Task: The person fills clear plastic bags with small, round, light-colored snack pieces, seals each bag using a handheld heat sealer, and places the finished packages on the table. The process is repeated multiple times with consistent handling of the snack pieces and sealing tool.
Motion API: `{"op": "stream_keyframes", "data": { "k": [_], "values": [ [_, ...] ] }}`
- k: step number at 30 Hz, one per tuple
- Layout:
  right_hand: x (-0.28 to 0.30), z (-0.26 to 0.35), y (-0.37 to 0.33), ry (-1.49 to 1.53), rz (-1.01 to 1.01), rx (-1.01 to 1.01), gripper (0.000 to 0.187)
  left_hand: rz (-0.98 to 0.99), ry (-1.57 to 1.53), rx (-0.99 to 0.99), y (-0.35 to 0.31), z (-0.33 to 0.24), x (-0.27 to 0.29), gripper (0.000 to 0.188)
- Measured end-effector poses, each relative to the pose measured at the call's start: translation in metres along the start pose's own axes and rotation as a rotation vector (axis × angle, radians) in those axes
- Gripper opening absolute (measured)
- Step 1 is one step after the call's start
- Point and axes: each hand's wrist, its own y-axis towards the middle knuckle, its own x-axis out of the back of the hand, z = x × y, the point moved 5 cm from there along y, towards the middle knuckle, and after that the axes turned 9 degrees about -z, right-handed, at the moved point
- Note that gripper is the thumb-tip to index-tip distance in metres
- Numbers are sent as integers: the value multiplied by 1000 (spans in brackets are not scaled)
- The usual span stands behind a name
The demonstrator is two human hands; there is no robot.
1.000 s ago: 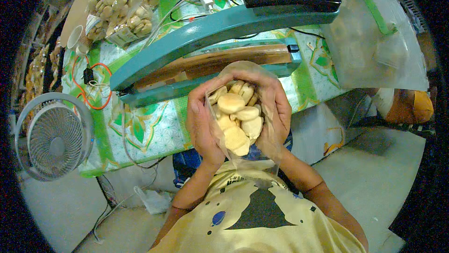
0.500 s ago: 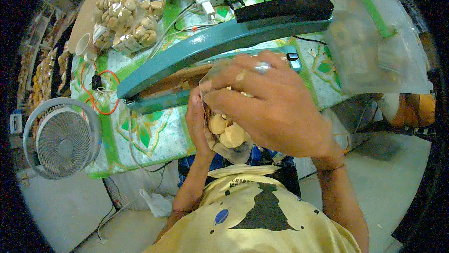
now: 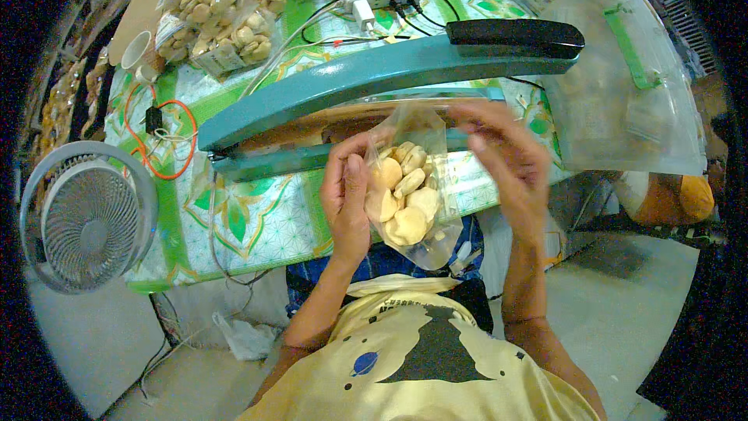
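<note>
Clear plastic bag [image 3: 413, 121], in my head view: thin, glossy, creased film, held in front of me by the desk's near edge.
Pale pieces [image 3: 425, 201]: inside the bag, cream to light tan, rounded, flattish, matt, piled loosely.
My left hand [image 3: 347, 197]: clamped on the bag's left side, thumb against the film.
My right hand [image 3: 508, 162]: apart from the left, near the bag's upper right edge, blurred, fingers parted; I cannot tell whether they touch it.
Teal machine [image 3: 335, 74]: smooth, arched arm, black handle.
Desk [image 3: 302, 222]: white-and-green covering, leaf pattern.
</note>
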Motion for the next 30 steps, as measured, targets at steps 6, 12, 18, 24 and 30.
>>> {"op": "stream_keyframes", "data": {
  "k": [6, 12, 18, 24, 30],
  "values": [
    [-34, -50, -38, 303, -97, -105, 20, -18, -22, -79, -3, -2, -4, 22],
    [-43, -46, -40, 443, -278, -137, 5, -24, -33, -156, -2, -12, -6, 14],
    [-48, -64, -39, 445, -395, -242, 8, -186, 1, -48, -1, -15, -7, 9],
    [-28, -51, -39, 249, -295, 45, 10, 53, 271, -315, 4, -25, -1, 12],
    [-19, -25, -62, 86, -170, 131, 37, 164, 597, -517, -22, -30, 14, 45]
  ]
}}
